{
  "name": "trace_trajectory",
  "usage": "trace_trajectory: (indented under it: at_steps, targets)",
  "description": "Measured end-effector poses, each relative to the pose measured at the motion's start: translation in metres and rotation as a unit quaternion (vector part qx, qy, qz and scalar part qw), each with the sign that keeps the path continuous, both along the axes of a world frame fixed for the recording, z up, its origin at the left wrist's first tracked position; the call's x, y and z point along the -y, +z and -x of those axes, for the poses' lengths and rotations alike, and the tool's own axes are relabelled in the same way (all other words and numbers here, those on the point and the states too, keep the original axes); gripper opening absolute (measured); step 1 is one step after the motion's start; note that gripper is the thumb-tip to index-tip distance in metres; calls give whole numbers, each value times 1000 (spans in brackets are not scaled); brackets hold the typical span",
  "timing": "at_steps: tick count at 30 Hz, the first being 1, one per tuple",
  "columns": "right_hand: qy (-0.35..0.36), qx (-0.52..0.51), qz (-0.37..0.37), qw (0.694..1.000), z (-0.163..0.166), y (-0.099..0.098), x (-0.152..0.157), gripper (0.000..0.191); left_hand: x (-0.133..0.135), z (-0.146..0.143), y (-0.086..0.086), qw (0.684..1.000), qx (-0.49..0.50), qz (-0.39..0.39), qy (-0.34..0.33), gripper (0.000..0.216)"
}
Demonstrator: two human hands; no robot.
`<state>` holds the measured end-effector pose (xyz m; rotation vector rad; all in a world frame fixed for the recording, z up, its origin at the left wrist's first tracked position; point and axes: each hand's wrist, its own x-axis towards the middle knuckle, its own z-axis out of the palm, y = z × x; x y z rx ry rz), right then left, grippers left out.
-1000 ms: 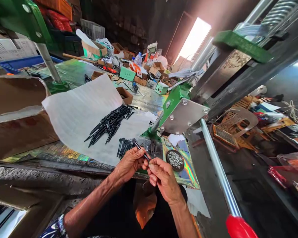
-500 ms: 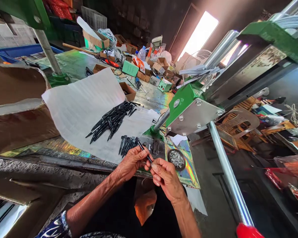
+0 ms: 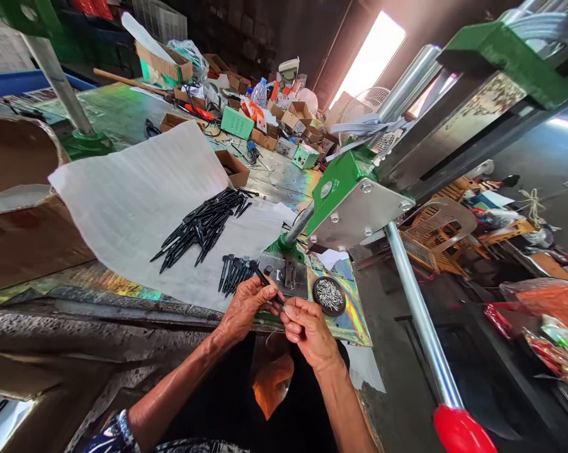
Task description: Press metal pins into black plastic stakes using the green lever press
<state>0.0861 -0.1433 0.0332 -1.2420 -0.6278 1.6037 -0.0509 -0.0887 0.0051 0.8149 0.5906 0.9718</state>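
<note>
Both of your hands are drawn together just in front of the green press (image 3: 343,182), at the near edge of the table (image 3: 105,282). Your left hand (image 3: 244,308) pinches a slim black peg (image 3: 265,281) between thumb and fingertips, and the peg slants up toward the press's metal base plate (image 3: 288,277). Your right hand (image 3: 310,330) is closed on the peg's lower end, its fingertips touching those of the left. What else it may be pinching there is too small to tell.

Just right of the base plate sits a small round dish (image 3: 329,296) of thin silver pins. Left of the base plate lies a short bunch of black pegs (image 3: 232,274), and farther left of the press a larger pile of black pegs (image 3: 201,226) is spread on a white sheet (image 3: 133,195). From the press head a steel lever (image 3: 416,321) runs down toward you, ending in a red knob (image 3: 461,431).
</note>
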Motion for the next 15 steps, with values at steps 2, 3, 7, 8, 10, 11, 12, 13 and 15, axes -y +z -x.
trace_trajectory:
  at_steps: [2,3,7,8,10,11,12,13,15]
  targets:
    - [-9,-10,11,1000,-2,-6,-1,27,1,-3,-4,999,-27,-27,5,32]
    - [-9,-13,15,1000,-2,-9,-1,27,1,-4,-5,998,-41,-43,4,33]
    - [-13,-32,24,999,-5,-18,-4,30,0,-2,-5,995,-67,-66,-21,35]
    - [-14,-36,24,999,-6,-20,-5,30,-2,-1,-5,995,-70,-66,-31,35]
    - [-15,-44,25,999,-6,-22,-7,31,-5,0,-6,993,-79,-68,-47,36]
    - [-18,-47,25,998,-7,-23,-9,30,-8,1,-7,993,-82,-69,-53,36]
    - [-21,-49,25,998,-7,-24,-11,30,-10,0,-8,992,-84,-70,-59,36]
    - [-25,-51,24,998,-8,-25,-13,30,-13,-1,-11,992,-87,-73,-62,36]
    - [-39,-54,23,998,-9,-27,-19,29,-19,-4,-16,990,-98,-86,-59,34]
